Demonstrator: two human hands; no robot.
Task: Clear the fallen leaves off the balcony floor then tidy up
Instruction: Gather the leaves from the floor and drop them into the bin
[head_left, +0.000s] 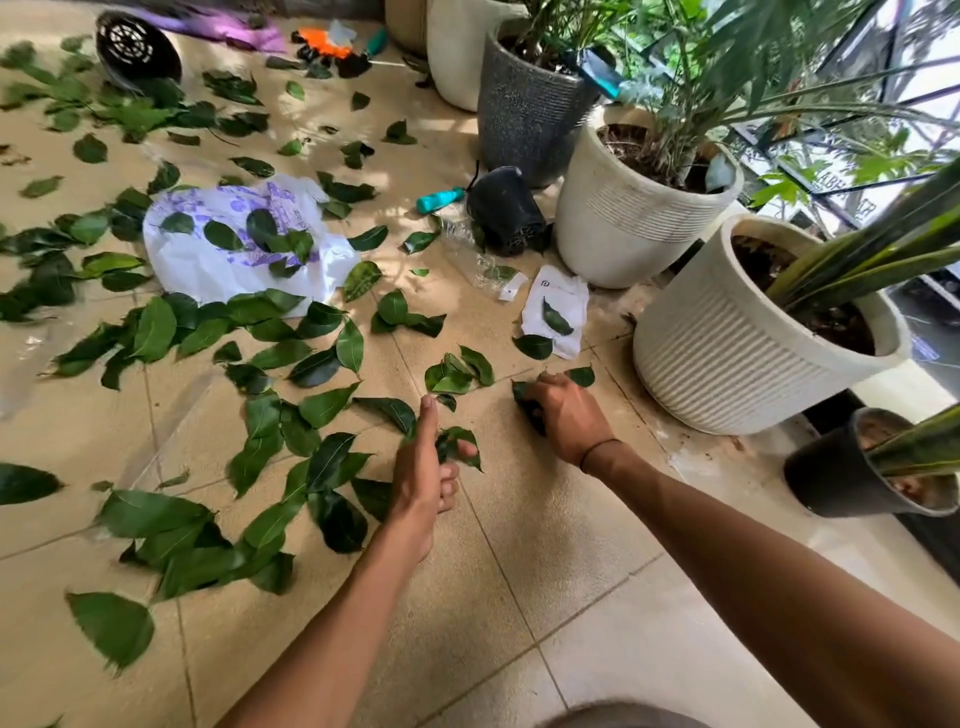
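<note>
Green fallen leaves (322, 364) lie scattered over the beige tiled balcony floor (545, 545), thickest at the left and centre. My right hand (569, 415) is curled round a small bunch of dark leaves (527, 402) low over the floor, close to another loose leaf (582, 375). My left hand (423, 473) pinches a green leaf (457, 444) with its fingers, the thumb sticking up. A white plastic bag with purple print (228, 249) lies flat further back, with several leaves on top of it.
Large white ribbed pots (727, 364) (618, 218) and a grey pot (524, 114) line the right side. A small black pot (841, 478) stands at the right edge. Tipped black pots (504, 208) (135, 47), a teal tool handle (439, 200), a white packet (563, 306) and clear plastic lie on the floor.
</note>
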